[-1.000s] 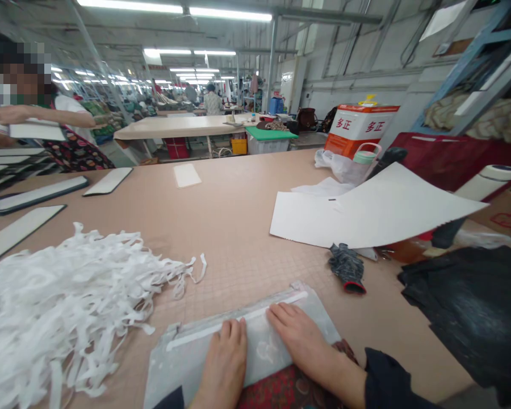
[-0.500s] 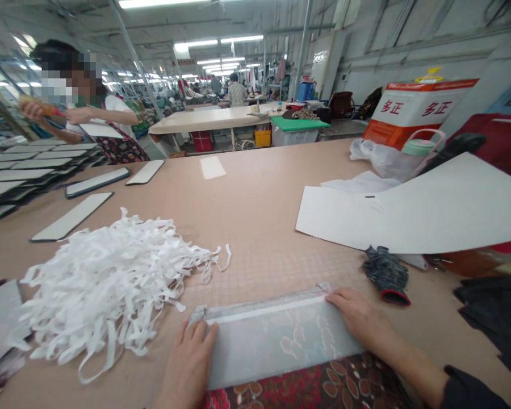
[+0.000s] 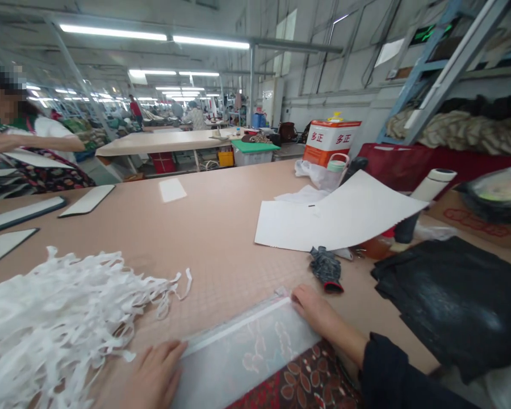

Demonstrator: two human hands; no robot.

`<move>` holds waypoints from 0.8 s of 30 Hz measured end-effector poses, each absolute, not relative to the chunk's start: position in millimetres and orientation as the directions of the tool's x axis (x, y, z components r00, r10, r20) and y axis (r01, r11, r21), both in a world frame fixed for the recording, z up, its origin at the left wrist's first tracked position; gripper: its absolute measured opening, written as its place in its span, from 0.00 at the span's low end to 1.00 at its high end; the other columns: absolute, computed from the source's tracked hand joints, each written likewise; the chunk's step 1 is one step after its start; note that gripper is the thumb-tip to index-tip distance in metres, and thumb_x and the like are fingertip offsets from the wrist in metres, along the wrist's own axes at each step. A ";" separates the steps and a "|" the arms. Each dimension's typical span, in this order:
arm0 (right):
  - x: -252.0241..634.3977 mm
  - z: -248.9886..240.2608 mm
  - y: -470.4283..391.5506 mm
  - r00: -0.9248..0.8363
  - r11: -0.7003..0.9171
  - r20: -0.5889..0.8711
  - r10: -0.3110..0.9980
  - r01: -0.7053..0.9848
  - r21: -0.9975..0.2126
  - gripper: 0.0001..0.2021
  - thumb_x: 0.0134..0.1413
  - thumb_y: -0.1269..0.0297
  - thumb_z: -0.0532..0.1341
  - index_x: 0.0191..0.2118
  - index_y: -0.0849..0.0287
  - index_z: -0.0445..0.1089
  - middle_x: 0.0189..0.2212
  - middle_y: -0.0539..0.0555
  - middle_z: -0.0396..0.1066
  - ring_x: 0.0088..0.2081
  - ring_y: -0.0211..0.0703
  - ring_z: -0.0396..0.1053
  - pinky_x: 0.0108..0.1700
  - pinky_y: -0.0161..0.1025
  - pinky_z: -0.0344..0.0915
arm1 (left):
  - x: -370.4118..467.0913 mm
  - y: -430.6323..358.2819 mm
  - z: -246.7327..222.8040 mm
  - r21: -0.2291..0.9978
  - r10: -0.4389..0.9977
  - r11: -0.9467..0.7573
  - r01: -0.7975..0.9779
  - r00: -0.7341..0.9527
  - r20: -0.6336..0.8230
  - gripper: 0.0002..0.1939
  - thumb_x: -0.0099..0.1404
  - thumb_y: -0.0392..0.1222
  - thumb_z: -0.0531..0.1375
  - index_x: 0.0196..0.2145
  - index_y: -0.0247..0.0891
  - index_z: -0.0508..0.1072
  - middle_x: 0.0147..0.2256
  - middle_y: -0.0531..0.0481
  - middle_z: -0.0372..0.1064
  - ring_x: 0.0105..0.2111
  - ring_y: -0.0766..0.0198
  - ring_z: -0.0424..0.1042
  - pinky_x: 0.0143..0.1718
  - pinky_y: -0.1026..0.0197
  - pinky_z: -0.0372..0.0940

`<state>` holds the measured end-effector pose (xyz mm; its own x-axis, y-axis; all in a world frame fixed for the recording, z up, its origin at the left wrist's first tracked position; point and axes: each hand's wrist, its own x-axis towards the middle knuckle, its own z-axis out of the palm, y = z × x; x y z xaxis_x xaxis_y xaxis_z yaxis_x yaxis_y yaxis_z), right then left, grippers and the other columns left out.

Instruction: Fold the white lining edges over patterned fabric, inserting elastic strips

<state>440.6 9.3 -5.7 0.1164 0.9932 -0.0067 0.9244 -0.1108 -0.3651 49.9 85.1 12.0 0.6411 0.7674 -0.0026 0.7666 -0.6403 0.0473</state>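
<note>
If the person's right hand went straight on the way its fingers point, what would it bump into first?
The right hand would likely cross bare tan tabletop, then perhaps meet the small flat off-white rectangular piece near the far edge; depth makes that uncertain.

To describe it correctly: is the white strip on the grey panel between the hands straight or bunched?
Straight: the white strip runs in one line near the grey panel's far edge.

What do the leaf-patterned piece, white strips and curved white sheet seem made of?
Leaf-patterned piece: probably matte cloth, with a printed or woven leaf design. White strips: perhaps soft matte fabric tape, tangling limply. White sheet: smooth, matte card or plastic, bending stiffly.
</note>
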 end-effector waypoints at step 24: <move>444.5 -23.4 26.2 0.257 -0.052 0.039 0.966 0.340 -0.939 0.14 0.46 0.73 0.54 0.42 0.59 0.61 0.27 0.47 0.65 0.31 0.39 0.65 0.36 0.37 0.60 | 296.5 81.0 5.2 0.423 0.718 -0.645 0.636 0.694 0.051 0.06 0.61 0.42 0.55 0.31 0.39 0.70 0.32 0.51 0.68 0.36 0.60 0.66 0.36 0.58 0.56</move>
<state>444.5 26.2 -23.4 0.2574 0.9655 0.0394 0.3403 -0.0524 -0.9388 296.5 81.0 5.2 0.6940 0.7182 0.0513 0.6363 -0.6451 0.4230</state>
